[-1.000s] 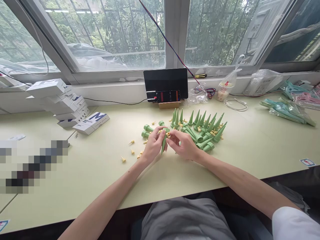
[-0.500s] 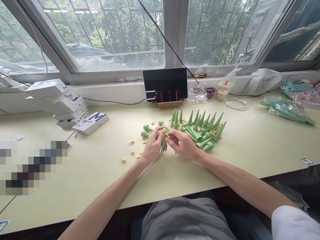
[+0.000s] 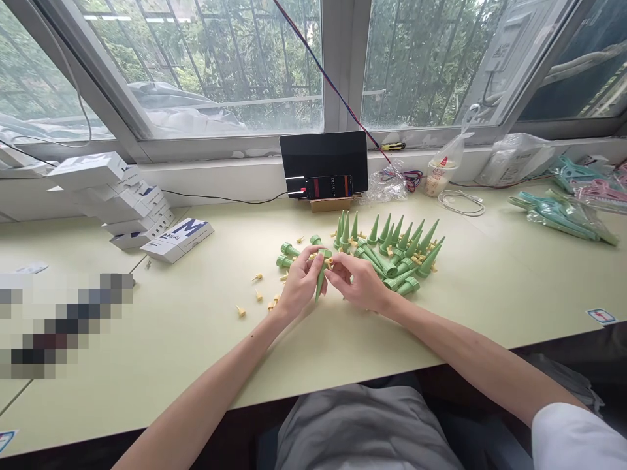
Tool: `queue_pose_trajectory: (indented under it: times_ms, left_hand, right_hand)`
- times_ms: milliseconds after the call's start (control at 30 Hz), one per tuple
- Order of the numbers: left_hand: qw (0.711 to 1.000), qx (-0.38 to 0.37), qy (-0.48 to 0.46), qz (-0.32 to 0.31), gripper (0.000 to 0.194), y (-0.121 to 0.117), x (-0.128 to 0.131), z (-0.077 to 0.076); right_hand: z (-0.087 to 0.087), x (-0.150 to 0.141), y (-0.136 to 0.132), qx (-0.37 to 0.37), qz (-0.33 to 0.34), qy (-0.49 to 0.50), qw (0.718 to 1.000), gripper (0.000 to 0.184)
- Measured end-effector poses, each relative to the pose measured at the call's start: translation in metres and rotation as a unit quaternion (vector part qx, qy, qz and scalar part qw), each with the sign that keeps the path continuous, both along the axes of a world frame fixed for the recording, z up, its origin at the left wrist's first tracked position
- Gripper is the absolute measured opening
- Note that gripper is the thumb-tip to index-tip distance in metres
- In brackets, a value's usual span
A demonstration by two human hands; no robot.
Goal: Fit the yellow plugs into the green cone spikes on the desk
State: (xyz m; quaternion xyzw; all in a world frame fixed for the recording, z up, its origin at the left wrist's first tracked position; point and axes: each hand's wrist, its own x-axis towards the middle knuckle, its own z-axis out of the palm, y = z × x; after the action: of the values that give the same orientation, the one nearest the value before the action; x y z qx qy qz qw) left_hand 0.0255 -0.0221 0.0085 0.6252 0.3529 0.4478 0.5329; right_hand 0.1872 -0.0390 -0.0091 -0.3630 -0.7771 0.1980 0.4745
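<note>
Green spike (image 3: 320,285), between both hands over the counter (image 3: 514,287) — probably light, stiff and slick, so best held near its broad cap (image 3: 324,252) — sits pinched in the left hand's (image 3: 301,279) fingers, while the right hand's (image 3: 361,282) appear to pinch a yellow fitting (image 3: 329,262).

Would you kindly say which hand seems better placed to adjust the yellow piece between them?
Probably the right hand: it appears to pinch the yellow piece, while the left hand holds a green cone.
</note>
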Motion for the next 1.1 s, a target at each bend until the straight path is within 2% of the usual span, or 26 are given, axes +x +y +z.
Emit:
queue_pose_trajectory:
  times_ms: [267,733,1100]
  left_hand:
    - [1.0,0.005,0.014,0.0,0.041,0.0005,-0.0008,-0.0023]
    - [1.0,-0.012,0.012,-0.007,0.041,-0.0002,-0.0008,-0.0008]
    - [1.0,0.005,0.018,-0.02,0.038,0.0006,-0.0015,-0.0024]
  right_hand:
    - [0.0025,0.0018,0.0,-0.034,0.016,-0.018,0.999,0.017]
    - [0.0011,0.002,0.0002,-0.031,0.002,-0.024,0.999,0.015]
    - [-0.004,0.0014,0.0016,-0.02,-0.014,-0.016,1.0,0.018]
